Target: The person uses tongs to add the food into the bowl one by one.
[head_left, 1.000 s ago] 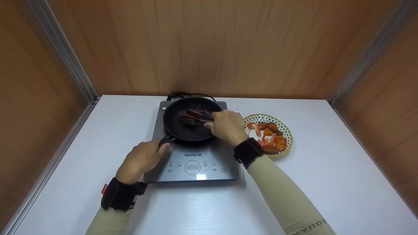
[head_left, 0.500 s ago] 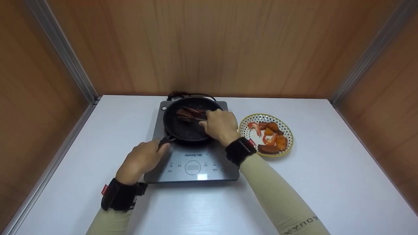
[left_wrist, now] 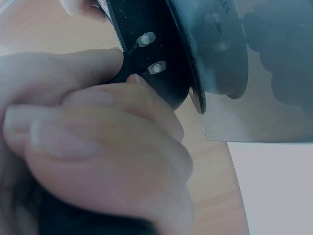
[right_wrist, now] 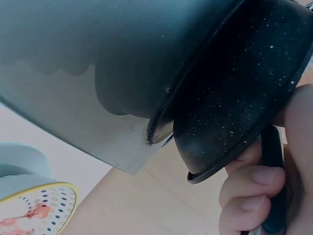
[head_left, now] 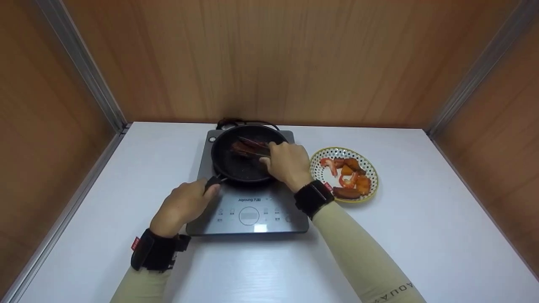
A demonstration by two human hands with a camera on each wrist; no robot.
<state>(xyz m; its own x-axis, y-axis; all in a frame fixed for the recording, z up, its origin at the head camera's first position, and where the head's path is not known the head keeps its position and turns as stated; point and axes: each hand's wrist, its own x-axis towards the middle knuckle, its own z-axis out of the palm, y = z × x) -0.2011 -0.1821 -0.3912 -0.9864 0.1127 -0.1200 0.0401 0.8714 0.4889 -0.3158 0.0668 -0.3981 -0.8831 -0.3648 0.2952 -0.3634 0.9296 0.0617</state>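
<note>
A black frying pan (head_left: pixel 242 170) sits on an induction cooker (head_left: pixel 269 227). My left hand (head_left: pixel 183 206) grips the pan's black handle (head_left: pixel 213 181); in the left wrist view its curled fingers lie below the riveted pan wall (left_wrist: pixel 161 58). My right hand (head_left: pixel 290 163) reaches over the pan's right rim and holds dark tongs (head_left: pixel 252 142), whose tips are down in the pan at a reddish-brown piece of food (head_left: pixel 240 147). Up close in the right wrist view, fingers wrap the black tongs handle (right_wrist: pixel 272 161) beside the speckled pan. The tongs' tips are hidden there.
Right of the cooker stands a dotted, yellow-rimmed plate (head_left: pixel 372 172) with shrimp (head_left: pixel 348 181), orange chunks (head_left: pixel 363 184) and brown pieces (head_left: pixel 346 192). A black cord (head_left: pixel 229 122) lies behind the cooker. Wood panels (head_left: pixel 269 63) enclose the white table (head_left: pixel 421 210) at back and sides.
My right hand with the tongs has shifted left and slightly up, then a little back to the right, and the food in the pan moved with it. My left hand stays on the handle.
</note>
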